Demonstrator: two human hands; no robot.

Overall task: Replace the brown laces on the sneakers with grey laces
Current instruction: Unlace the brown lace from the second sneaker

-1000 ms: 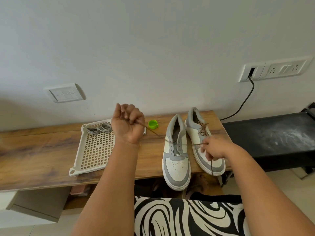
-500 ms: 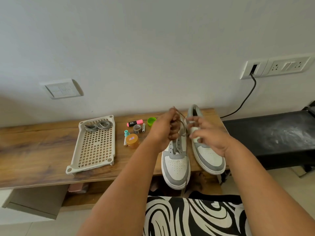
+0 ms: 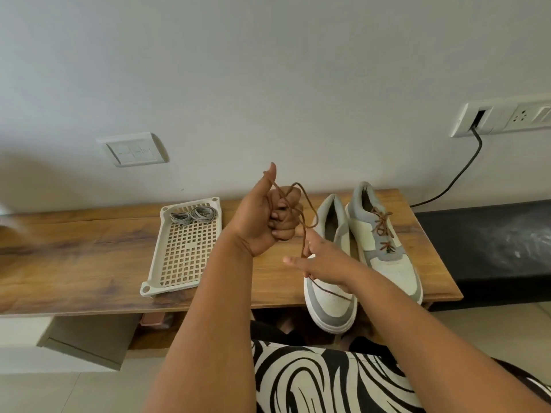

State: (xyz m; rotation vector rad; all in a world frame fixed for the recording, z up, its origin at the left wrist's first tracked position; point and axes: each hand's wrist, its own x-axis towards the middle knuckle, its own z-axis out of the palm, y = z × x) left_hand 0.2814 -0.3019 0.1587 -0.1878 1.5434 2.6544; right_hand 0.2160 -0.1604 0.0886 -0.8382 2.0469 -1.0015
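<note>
Desk (image 3: 74,263): wooden, set against the wall; it carries everything below.

Left shoe (image 3: 331,299): unlaced, toe toward the person, at the desk's near edge.

Right shoe (image 3: 387,263): just beside the first; its laces (image 3: 381,228) are brown, threaded and knotted.

Brown lace (image 3: 302,216): freed from the left shoe, held in the air above the desk. It loops over the thumb of the left hand (image 3: 265,222), crosses the curled fingers, arcs down to the right hand (image 3: 325,260), and its tail trails over the left shoe's toe.

Left hand: raised, fingers curled round the gathered lace, thumb upright.

Right hand: lower, pinching the strand, remaining fingers spread.

Tray (image 3: 182,251): pale, perforated, left of the hands. Two coils of grey laces (image 3: 195,215) lie at its far end, untouched.

Stage, as judged: winding up the removed lace; one shoe stripped, the other still to do.

Hazards, as judged:
- The loose tail could snag under the sole or on an eyelet and drag the left shoe off the near edge if pulled hard.
- Loops could slip off the thumb and knot the bundle.
- The grey coils could tangle together if lifted carelessly.
</note>
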